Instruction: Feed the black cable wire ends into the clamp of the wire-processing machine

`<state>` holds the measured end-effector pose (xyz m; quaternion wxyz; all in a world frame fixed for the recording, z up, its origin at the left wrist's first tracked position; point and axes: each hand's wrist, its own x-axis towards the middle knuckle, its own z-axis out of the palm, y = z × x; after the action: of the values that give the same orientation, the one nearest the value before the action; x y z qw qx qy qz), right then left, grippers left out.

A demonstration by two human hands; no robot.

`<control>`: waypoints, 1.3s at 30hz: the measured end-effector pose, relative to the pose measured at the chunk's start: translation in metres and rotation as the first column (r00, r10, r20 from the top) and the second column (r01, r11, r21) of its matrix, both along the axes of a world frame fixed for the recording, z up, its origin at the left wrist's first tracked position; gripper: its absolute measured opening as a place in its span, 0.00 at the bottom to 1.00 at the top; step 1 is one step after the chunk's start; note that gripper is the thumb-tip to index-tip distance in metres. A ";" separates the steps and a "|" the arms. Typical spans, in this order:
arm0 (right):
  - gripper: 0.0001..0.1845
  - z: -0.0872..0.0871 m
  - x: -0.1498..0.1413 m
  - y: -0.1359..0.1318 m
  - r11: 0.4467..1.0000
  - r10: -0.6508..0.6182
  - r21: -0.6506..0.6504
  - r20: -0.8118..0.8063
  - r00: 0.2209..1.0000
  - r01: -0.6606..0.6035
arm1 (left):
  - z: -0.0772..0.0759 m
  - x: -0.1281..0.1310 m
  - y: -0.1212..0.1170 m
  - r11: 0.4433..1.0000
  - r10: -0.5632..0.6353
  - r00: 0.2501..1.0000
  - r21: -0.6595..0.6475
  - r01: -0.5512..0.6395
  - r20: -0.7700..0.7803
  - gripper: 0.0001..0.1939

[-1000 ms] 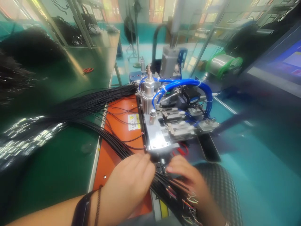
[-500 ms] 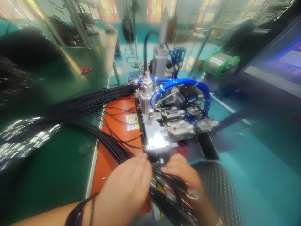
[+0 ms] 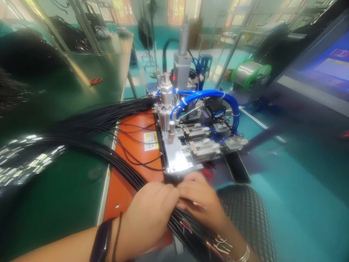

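Observation:
A thick bundle of black cables (image 3: 125, 169) comes in from the left and passes beneath both hands. My left hand (image 3: 152, 213) is closed around this bundle, its fingers curled over the top. Touching it at the fingertips, my right hand (image 3: 201, 200) is closed on cables of the same bundle. A cable end with thin coloured wires (image 3: 199, 206) sticks out by its fingers. Below the hands, stripped cable ends (image 3: 222, 244) show bare, coloured and whitish wires. The right fingertips are partly hidden behind the left hand.
Just beyond the hands stands a metal machine (image 3: 177, 156) with blue hoses (image 3: 212, 94) on an orange base (image 3: 131, 145). More black cables (image 3: 109, 114) lie across the green table (image 3: 76, 174). Red-handled scissors (image 3: 95, 80), a green-rimmed wire spool (image 3: 251, 74) and a screen (image 3: 329, 69) are farther off.
My right hand has moved left and up against my left hand, closing over the cables. The gap between the hands is gone. The whole view has shifted slightly.

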<state>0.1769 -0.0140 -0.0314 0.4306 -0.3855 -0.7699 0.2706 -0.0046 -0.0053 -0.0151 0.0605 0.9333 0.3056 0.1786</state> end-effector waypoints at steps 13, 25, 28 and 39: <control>0.04 -0.013 0.015 -0.014 0.891 -0.319 -0.362 -0.066 0.945 0.275 | 0.011 -0.002 0.017 0.999 0.053 0.971 0.011 -0.052 -0.233 0.11; 0.05 -0.017 0.006 -0.014 0.896 -0.433 -0.124 -0.037 0.901 0.426 | 0.003 0.000 0.007 0.997 0.081 0.991 0.027 -0.079 -0.103 0.09; 0.06 -0.017 0.005 -0.016 0.884 -0.464 -0.086 -0.041 0.885 0.459 | 0.007 0.000 0.005 0.996 0.087 0.983 0.012 -0.086 -0.163 0.08; 0.09 -0.013 0.003 -0.019 0.882 -0.471 -0.008 -0.003 0.882 0.471 | 0.013 0.001 0.001 0.997 0.083 0.977 0.022 -0.080 -0.195 0.09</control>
<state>0.1801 -0.0334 -0.0447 0.4840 -0.5616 -0.6514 0.1614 -0.0039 -0.0040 -0.0020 0.0163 0.9335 0.3468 0.0902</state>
